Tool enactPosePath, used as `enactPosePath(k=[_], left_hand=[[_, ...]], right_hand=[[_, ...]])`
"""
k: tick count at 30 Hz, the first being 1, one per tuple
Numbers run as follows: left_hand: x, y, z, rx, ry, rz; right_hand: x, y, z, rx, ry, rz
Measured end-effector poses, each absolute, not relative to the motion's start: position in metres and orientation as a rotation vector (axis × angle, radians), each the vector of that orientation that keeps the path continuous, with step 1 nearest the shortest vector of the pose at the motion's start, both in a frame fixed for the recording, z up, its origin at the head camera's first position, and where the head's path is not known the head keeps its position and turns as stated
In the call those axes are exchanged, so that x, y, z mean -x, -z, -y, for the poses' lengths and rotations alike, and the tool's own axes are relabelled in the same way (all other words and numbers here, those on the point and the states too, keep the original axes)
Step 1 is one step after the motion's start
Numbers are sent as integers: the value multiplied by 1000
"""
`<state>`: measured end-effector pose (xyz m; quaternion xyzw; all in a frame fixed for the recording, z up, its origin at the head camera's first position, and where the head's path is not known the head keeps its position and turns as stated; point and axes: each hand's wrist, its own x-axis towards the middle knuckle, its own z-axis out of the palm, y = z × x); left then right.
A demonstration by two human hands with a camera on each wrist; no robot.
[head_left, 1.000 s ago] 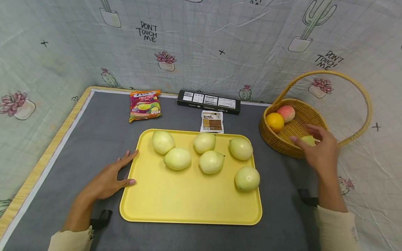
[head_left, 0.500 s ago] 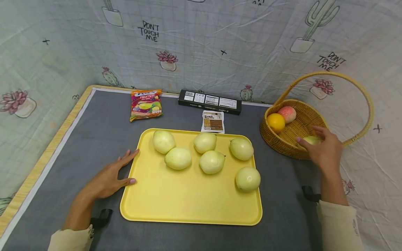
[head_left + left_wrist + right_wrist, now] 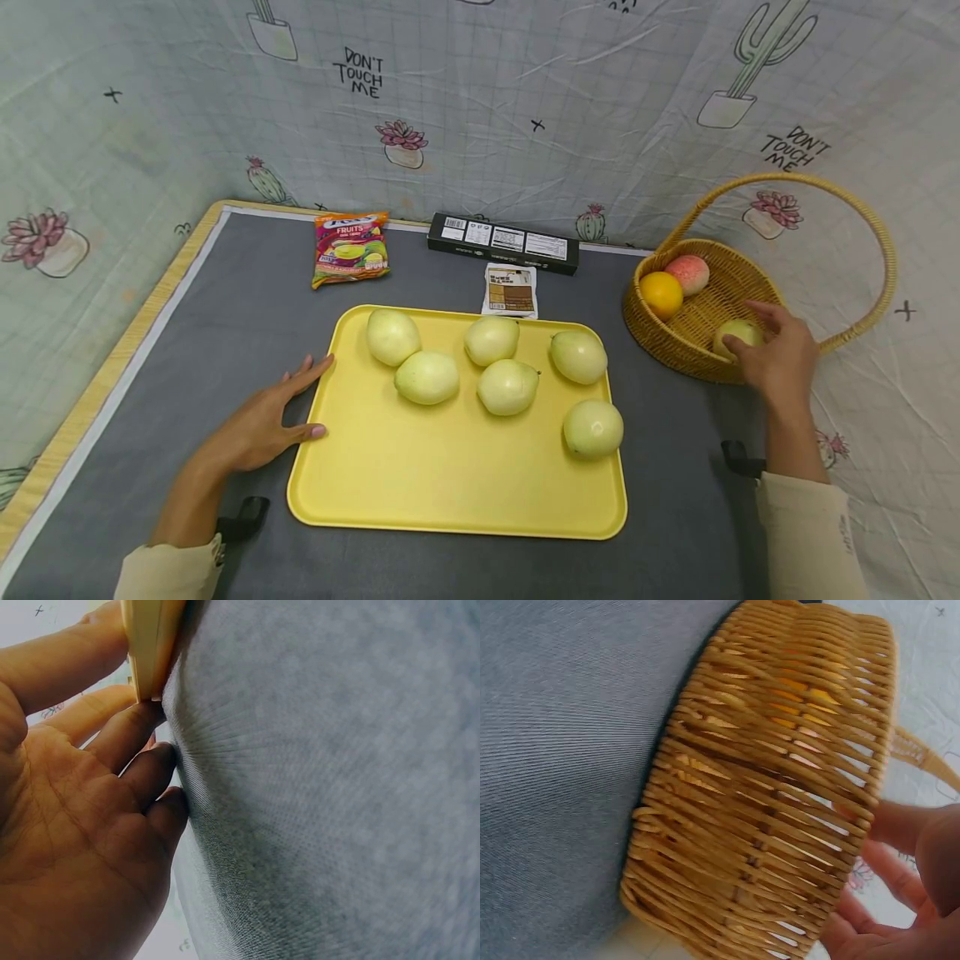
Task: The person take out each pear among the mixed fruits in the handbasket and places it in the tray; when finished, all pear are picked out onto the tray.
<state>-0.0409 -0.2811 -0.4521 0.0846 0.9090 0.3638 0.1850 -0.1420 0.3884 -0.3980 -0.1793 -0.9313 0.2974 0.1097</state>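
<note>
A yellow tray (image 3: 450,475) carries several pale green pears (image 3: 426,377). My left hand (image 3: 262,425) touches its left rim with thumb and forefinger spread; the left wrist view shows the tray's edge (image 3: 154,645) against this hand (image 3: 82,817). Over on the right, my right hand (image 3: 783,354) reaches over the rim of a wicker basket (image 3: 660,346). Its thumb lies on a pale green pear (image 3: 722,337) inside, and the fingers curl behind that fruit. From the right wrist, the basket wall (image 3: 765,787) hides the pear; the hand (image 3: 900,900) is partly visible.
An orange (image 3: 661,295) and a pink peach (image 3: 687,274) lie in the basket, whose tall handle (image 3: 885,250) arches over it. Behind the tray are a candy bag (image 3: 349,248), a black box (image 3: 502,242) and a small packet (image 3: 510,291). Printed cloth (image 3: 480,108) encloses the table.
My right thumb and fingers have moved right and drawn closer together around the pear in the basket. More of that pear shows now. My left hand stays at the tray rim.
</note>
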Motion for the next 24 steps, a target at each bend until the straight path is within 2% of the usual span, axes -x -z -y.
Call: enactPosePath(k=[11, 24], left_hand=[[42, 451, 280, -229, -1012, -2563], [41, 452, 280, -233, -1024, -2561]], right_hand=[[153, 407, -394, 506, -797, 2674], [166, 412, -404, 359, -758, 2699]])
